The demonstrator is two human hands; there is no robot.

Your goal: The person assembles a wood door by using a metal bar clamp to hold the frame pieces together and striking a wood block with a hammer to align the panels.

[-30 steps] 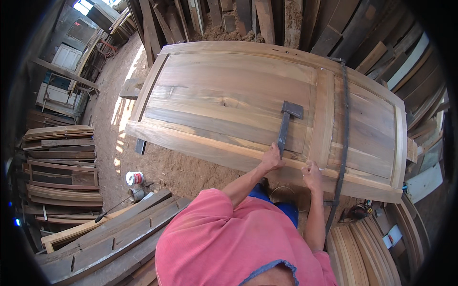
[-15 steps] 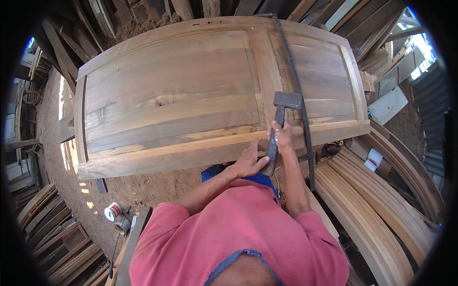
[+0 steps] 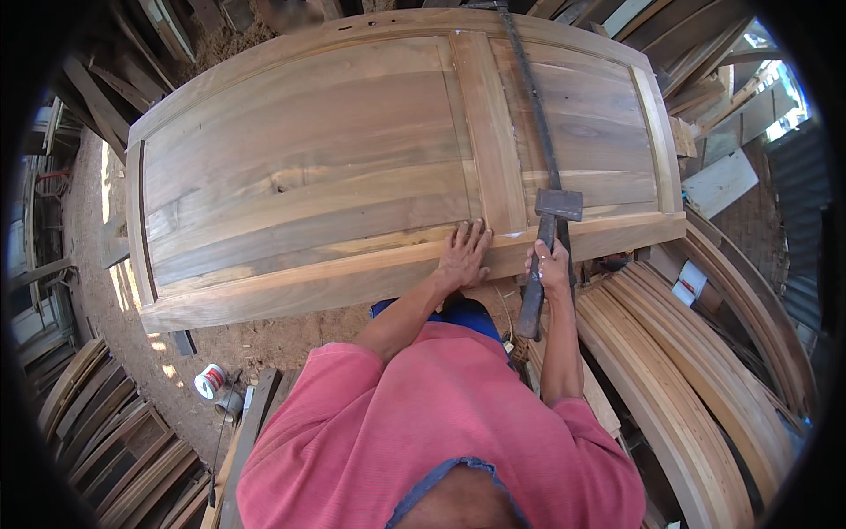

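A large panelled wooden door [image 3: 308,150] lies flat in front of me, with a long bar clamp [image 3: 531,97] across it right of its middle rail [image 3: 490,141]. My right hand [image 3: 550,264] is wrapped round the handle of a mallet [image 3: 559,204] with a dark, block-shaped head. The mallet is held over the door's near edge, its head in front of the clamp bar and hiding part of it. Flat on the near rail, just left of the middle rail's joint, rests my left hand [image 3: 464,254], its fingers spread and holding nothing.
Curved planks [image 3: 661,397] are stacked at the right, near my right arm. More boards [image 3: 123,432] lie in a pile at the lower left. A white tub [image 3: 210,381] stands on the dirt floor beside a metal can [image 3: 229,406]. Timber leans behind the door.
My right hand has carried the mallet rightward and a little nearer, toward the clamp bar. My left hand has left the mallet handle's side and now lies flat on the door's near rail.
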